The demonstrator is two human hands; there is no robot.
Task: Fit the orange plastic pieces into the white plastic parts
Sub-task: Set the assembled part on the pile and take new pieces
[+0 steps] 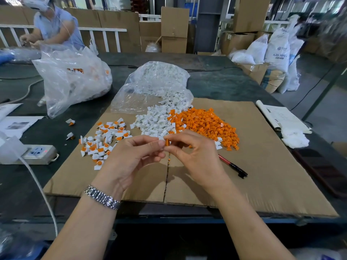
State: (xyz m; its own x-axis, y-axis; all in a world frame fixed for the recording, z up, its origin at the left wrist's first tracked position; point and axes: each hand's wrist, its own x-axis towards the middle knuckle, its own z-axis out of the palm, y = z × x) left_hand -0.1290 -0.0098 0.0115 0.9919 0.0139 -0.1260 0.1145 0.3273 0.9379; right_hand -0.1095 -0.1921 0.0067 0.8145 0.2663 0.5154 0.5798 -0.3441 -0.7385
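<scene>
Above the cardboard sheet my left hand pinches a white plastic part between thumb and fingers. My right hand pinches an orange piece right against that white part. Behind my hands lie a heap of loose white parts and, to its right, a heap of orange pieces. A pile of joined white-and-orange parts lies on the left of the cardboard.
A clear bag of white parts lies open behind the heaps; another bag stands far left. A red-and-black pen lies right of my hand. A power strip, papers and another person surround the area.
</scene>
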